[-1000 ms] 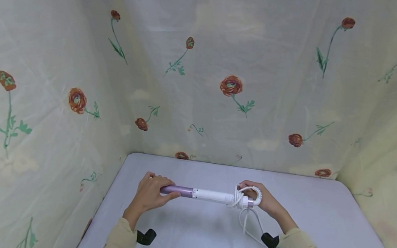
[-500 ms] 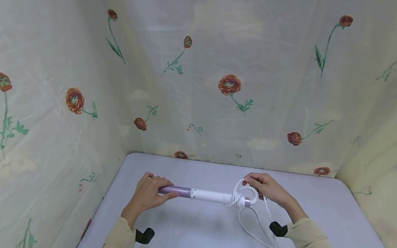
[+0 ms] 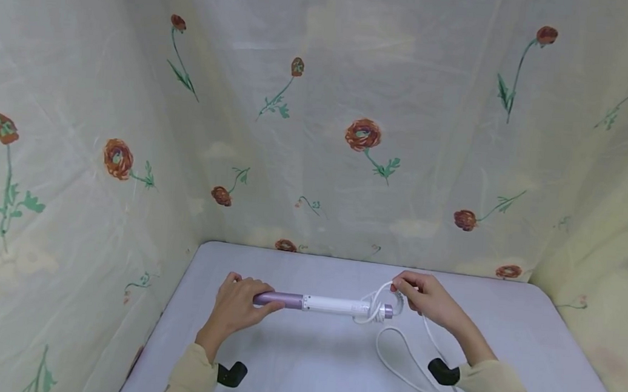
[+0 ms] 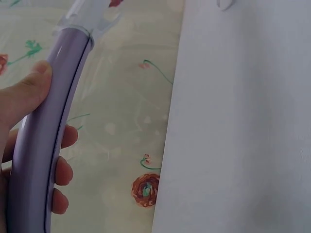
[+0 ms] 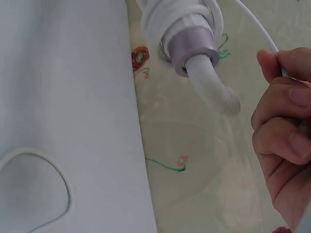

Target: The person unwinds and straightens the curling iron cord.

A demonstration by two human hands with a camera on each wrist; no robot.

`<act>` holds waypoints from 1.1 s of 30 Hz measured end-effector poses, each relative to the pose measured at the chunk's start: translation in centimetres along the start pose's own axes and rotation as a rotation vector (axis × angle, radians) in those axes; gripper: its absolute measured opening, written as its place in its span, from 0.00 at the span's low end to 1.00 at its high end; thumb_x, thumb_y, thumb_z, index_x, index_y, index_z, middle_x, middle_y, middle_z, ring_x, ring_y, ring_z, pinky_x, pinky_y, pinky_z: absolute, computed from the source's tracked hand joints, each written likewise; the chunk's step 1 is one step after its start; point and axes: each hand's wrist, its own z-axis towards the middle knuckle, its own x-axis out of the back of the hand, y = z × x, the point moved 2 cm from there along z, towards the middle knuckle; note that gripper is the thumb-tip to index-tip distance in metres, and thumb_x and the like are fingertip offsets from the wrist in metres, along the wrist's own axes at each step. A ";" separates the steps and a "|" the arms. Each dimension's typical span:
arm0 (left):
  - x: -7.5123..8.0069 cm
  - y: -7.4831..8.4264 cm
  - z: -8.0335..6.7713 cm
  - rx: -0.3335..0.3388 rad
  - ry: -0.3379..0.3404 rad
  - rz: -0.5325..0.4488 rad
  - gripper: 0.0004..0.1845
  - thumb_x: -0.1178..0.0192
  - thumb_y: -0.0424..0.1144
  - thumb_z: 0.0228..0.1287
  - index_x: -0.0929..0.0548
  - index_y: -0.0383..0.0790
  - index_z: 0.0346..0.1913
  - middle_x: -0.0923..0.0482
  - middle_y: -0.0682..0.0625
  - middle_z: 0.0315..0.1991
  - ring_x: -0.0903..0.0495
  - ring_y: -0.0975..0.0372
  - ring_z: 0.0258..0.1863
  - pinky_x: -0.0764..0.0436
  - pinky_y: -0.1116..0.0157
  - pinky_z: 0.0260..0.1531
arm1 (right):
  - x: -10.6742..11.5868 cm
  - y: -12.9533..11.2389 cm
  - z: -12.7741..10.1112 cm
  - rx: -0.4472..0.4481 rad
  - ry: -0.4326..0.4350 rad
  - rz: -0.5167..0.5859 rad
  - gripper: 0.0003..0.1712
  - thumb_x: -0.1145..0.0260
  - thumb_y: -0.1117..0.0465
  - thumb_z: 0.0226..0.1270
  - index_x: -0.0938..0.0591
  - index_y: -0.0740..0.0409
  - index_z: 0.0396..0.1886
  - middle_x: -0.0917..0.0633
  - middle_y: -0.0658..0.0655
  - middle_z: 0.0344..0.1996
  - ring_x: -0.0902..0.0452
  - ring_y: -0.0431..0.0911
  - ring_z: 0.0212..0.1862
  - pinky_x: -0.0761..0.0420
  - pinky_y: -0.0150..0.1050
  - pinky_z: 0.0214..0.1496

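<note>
A purple-and-white hair styling iron [image 3: 333, 305] is held level above the table, its shadow beneath it. My left hand [image 3: 237, 306] grips the purple end, thumb along one side and fingers curled round the other in the left wrist view. White cord [image 5: 175, 17] is wound in several turns about the opposite, white end. Beside that end, my right hand [image 3: 429, 298] pinches a strand of the cord between thumb and forefinger, with the other fingers curled. The bent cord sleeve [image 5: 214, 92] comes out of a purple collar [image 5: 194, 46]. A slack cord loop [image 3: 407, 348] hangs below.
The white-covered table [image 3: 301, 377] has rounded far corners. Flower-printed fabric [image 3: 425, 167] hangs behind it and on both sides. Black wrist-worn pieces [image 3: 232, 374] show at both sleeves, and the loose cord runs toward the front right near the right forearm.
My right hand has moved up and right from the iron's corded end, drawing a strand of cord away. The turns look looser. My left hand keeps its grip, nearly still.
</note>
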 end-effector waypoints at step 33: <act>0.4 0.3 0.1 0.036 0.126 -0.074 0.20 0.35 0.63 0.51 0.13 0.52 0.38 0.14 0.57 0.32 0.24 0.67 0.29 0.34 0.58 0.46 | -9.4 -0.1 -4.3 0.063 -0.052 0.309 0.12 0.48 0.58 0.74 0.24 0.62 0.37 0.30 0.50 0.18 0.35 0.33 0.20 0.32 0.32 0.19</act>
